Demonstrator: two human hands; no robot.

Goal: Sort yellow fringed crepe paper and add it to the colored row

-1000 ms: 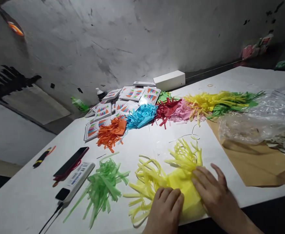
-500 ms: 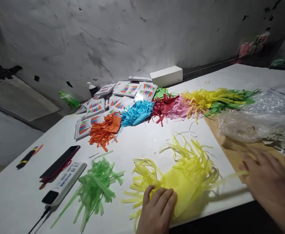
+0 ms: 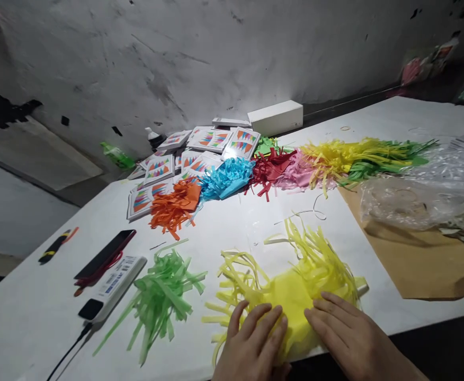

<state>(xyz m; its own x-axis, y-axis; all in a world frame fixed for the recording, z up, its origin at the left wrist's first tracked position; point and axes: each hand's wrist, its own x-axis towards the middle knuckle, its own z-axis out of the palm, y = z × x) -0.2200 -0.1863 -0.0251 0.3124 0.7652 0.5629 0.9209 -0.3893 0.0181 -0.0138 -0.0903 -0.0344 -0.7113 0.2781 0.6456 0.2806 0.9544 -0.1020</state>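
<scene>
A yellow tissue paper tassel (image 3: pixel 291 291) lies on the near side of the white table, its cut strips fanning out left, up and right from a solid middle. My left hand (image 3: pixel 253 341) has its fingers bent over the near left part of the paper, with what looks like the thumb at the near edge below. On the right side of the same paper my right hand (image 3: pixel 343 328) rests with fingers stretched out and its thumb hidden. Left of my left hand lies a light green paper tassel (image 3: pixel 162 293), its strips loosely spread and touched by neither hand.
Behind lie orange (image 3: pixel 176 206), blue (image 3: pixel 228 179), dark red (image 3: pixel 271 168), pink and yellow-green fringed bundles. Several printed packs (image 3: pixel 158 169) are piled beside a white box (image 3: pixel 275 118). A power strip (image 3: pixel 116 286) and phone (image 3: pixel 105 254) lie left; clear plastic (image 3: pixel 394 206) and brown cardboard (image 3: pixel 415 264) right.
My right hand has moved left from the brown cardboard onto the yellow tissue paper. The paper's right strips now lie closer in. My left hand stays on the paper; the view has shifted slightly.
</scene>
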